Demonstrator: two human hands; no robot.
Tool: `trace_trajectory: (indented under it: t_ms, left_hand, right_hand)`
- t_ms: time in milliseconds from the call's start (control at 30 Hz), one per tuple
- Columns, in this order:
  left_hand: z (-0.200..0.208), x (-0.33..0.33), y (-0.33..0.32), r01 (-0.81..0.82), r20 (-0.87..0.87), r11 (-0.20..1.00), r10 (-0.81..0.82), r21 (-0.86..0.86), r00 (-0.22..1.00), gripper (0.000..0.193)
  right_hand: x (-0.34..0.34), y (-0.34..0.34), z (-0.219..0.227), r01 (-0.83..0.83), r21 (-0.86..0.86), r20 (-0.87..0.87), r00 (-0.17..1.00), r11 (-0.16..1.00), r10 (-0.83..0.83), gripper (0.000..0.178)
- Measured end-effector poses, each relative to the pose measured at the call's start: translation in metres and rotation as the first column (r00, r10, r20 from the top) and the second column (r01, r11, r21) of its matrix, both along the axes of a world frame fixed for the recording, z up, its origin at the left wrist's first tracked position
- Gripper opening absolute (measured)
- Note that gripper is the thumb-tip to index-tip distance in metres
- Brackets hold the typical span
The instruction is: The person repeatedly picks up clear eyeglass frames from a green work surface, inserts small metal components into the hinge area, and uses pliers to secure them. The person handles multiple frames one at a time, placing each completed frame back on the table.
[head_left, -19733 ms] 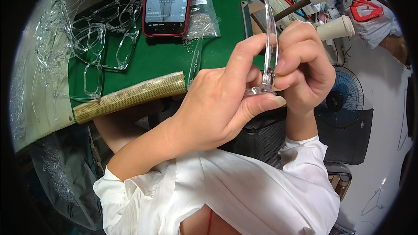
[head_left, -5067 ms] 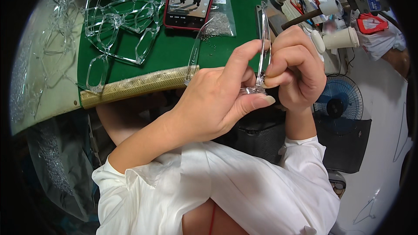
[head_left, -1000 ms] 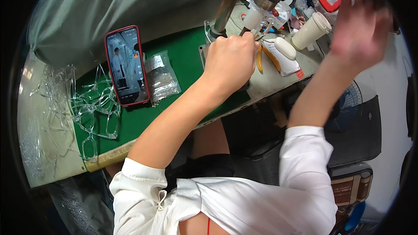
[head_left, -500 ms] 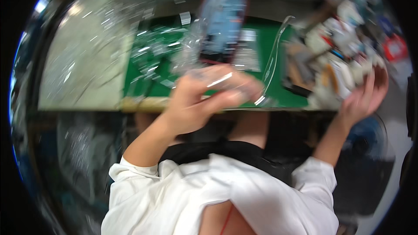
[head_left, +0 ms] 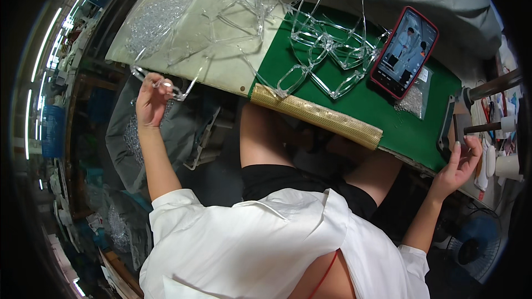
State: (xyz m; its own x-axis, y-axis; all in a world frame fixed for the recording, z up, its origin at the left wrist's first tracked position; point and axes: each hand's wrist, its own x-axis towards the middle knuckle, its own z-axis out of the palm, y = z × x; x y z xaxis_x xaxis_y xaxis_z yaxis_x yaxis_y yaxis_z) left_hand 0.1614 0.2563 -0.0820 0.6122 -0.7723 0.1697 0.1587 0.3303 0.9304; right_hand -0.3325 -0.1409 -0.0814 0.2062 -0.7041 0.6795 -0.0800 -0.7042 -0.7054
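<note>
Head view: wide fisheye, left of a side-by-side pair, worn on the person's head. Facing: down. Nearest: white shirt [head_left: 266, 232], lower centre. Farther: worktable [head_left: 221, 73], across upper frame. Span: left hand [head_left: 152, 102], mid-left, to right hand [head_left: 459, 167], mid-right. Border: dark, rounded.

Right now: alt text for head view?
Left hand holds a clear glasses frame by the bench; right hand is open at the right. More clear frames lie on a green mat, near a red-cased phone.
</note>
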Motion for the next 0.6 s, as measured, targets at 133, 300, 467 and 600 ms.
trace_trajectory:
  t_ms: [133, 300, 467, 600]
  left_hand:
    - [-0.010, 0.025, 0.033, -0.054, -0.041, 0.998, 0.054, -0.012, 0.998, 0.029]
    - [-0.016, 0.038, -0.014, -0.287, -0.079, 0.838, 0.362, 0.465, 0.929, 0.039]
    - [0.015, 0.037, -0.072, -0.532, 0.575, 0.463, 0.056, 0.709, 0.816, 0.043]
    - [0.040, -0.044, -0.182, -0.840, 0.987, 0.524, -0.139, 0.139, 0.077, 0.037]
  right_hand:
    - [-0.011, 0.003, -0.010, 0.035, 0.050, -0.050, 0.998, 0.998, -0.033, 0.021]
    - [-0.007, 0.005, -0.013, 0.034, 0.082, -0.051, 0.998, 0.996, -0.030, 0.020]
    - [0.006, 0.015, -0.009, -0.014, 0.096, -0.034, 0.999, 0.995, 0.017, 0.016]
    - [-0.001, 0.022, -0.009, -0.013, 0.110, 0.000, 1.000, 0.994, 0.013, 0.014]
